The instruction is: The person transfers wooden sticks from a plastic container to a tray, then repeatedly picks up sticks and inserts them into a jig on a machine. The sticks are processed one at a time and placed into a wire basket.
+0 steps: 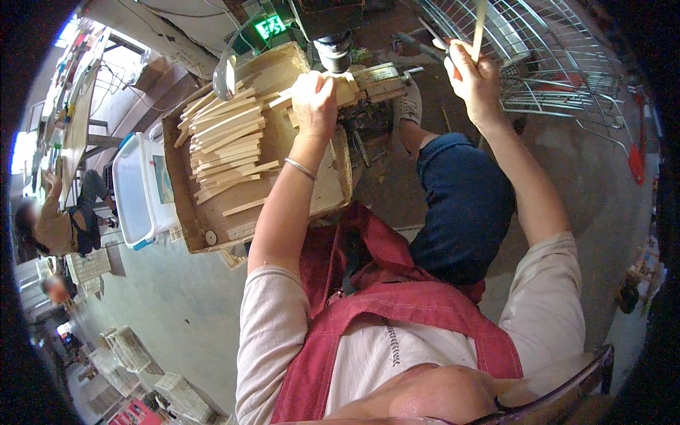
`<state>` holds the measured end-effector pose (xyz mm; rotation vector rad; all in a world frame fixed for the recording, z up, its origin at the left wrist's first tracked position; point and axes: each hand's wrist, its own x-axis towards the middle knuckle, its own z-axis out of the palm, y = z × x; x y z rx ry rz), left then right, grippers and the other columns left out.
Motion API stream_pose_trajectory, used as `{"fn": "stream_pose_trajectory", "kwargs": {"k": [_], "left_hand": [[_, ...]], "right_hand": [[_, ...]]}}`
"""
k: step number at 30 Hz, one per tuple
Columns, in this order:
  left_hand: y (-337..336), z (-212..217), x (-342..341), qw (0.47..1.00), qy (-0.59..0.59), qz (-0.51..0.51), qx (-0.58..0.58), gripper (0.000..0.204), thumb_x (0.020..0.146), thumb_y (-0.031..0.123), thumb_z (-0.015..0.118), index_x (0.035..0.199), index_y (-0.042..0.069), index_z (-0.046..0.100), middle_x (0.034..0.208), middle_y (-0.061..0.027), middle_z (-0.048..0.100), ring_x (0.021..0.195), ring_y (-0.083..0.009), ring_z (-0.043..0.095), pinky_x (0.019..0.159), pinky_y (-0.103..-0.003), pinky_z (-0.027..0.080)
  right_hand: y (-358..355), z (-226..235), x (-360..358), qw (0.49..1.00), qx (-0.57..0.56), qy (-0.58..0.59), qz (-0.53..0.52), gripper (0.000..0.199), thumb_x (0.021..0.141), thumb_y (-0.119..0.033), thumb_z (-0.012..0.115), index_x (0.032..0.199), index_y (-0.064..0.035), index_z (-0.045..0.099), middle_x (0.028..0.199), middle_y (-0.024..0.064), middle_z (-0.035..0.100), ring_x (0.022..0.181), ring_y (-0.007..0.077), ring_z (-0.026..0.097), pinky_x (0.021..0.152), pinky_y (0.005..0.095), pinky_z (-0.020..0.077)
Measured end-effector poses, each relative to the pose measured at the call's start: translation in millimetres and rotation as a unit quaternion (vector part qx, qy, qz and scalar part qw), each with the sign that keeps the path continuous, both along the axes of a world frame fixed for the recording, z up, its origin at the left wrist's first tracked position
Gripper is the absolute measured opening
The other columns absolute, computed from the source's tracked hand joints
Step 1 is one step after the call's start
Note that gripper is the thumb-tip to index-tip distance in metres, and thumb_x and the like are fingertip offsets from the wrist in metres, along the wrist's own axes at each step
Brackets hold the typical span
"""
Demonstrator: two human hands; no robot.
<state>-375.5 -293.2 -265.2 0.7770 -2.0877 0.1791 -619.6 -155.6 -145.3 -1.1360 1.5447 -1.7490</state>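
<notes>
My left hand (314, 106) is closed over a wooden strip at the clamp, and light wood shows on both sides of the fist. Just beyond it, the round metal head of a machine (333, 53) hangs above the metal clamp (379, 76). My right hand (471, 81) is raised at the right, its fingers closed around a thin pale wooden strip (480, 25) that points upward. Dark lever bars (421, 46) reach close to that hand; whether it touches them I cannot tell. Many similar loose wooden strips (227, 138) lie in a shallow worn tray (173, 152) left of my left hand.
A wire cart (552, 78) stands at the far right. Left of the tray sits a clear plastic bin (134, 191). A lamp head (224, 78) overhangs the tray's far corner. Two other people are at the far left, one beside a long workbench (74, 142). White crates (131, 347) sit on the floor.
</notes>
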Motion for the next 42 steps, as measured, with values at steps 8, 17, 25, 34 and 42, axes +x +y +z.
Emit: {"fn": "stream_pose_trajectory", "kwargs": {"k": [8, 17, 25, 34, 42], "left_hand": [[2, 5, -2, 1.000, 0.010, -0.001, 0.000, 0.015, 0.078, 0.007, 0.069, 0.073, 0.010, 0.055, 0.072, -0.0084, 0.048, 0.074, -0.0297, 0.052, 0.063, -0.042, 0.042], [3, 6, -1, 1.000, -0.005, 0.008, -0.007, 0.014, 0.074, 0.006, 0.069, 0.073, 0.010, 0.055, 0.073, -0.0084, 0.048, 0.075, -0.0295, 0.052, 0.063, -0.041, 0.041], [5, 4, -1, 1.000, 0.001, 0.014, -0.013, 0.016, 0.070, 0.002, 0.066, 0.083, 0.007, 0.058, 0.076, -0.0071, 0.048, 0.076, -0.0270, 0.054, 0.068, -0.040, 0.044], [10, 4, 1, 0.999, -0.007, 0.029, -0.015, 0.010, 0.074, 0.006, 0.065, 0.080, 0.009, 0.058, 0.080, -0.0069, 0.051, 0.082, -0.0272, 0.055, 0.074, -0.039, 0.045], [25, 15, 7, 0.998, -0.050, 0.047, 0.001, 0.006, 0.078, 0.008, 0.061, 0.083, 0.011, 0.061, 0.087, -0.0062, 0.057, 0.092, -0.0270, 0.060, 0.081, -0.040, 0.046]], "right_hand": [[-29, -38, -22, 0.991, 0.049, 0.116, 0.036, 0.026, 0.105, -0.028, 0.055, 0.111, -0.0072, 0.069, 0.074, -0.0036, 0.059, 0.054, 0.0020, 0.043, 0.046, 0.0195, 0.0311], [-68, -53, -21, 0.992, 0.114, 0.031, 0.037, 0.035, 0.103, -0.044, 0.057, 0.111, -0.0146, 0.074, 0.074, -0.0020, 0.067, 0.048, 0.0034, 0.048, 0.040, 0.0232, 0.0323], [-87, -46, -22, 0.979, 0.168, 0.108, 0.044, 0.046, 0.103, -0.051, 0.050, 0.133, -0.0188, 0.063, 0.094, 0.0031, 0.075, 0.049, 0.0055, 0.058, 0.034, 0.0216, 0.0349], [4, 8, -13, 0.992, 0.098, -0.020, 0.076, 0.034, 0.102, -0.039, 0.059, 0.106, -0.0066, 0.067, 0.064, -0.0063, 0.050, 0.046, 0.0017, 0.038, 0.039, 0.0188, 0.0265], [-19, 155, 4, 0.998, 0.000, -0.053, -0.043, 0.030, 0.100, -0.037, 0.060, 0.090, -0.0082, 0.061, 0.058, -0.0044, 0.044, 0.040, 0.0073, 0.033, 0.037, 0.0248, 0.0214]]}}
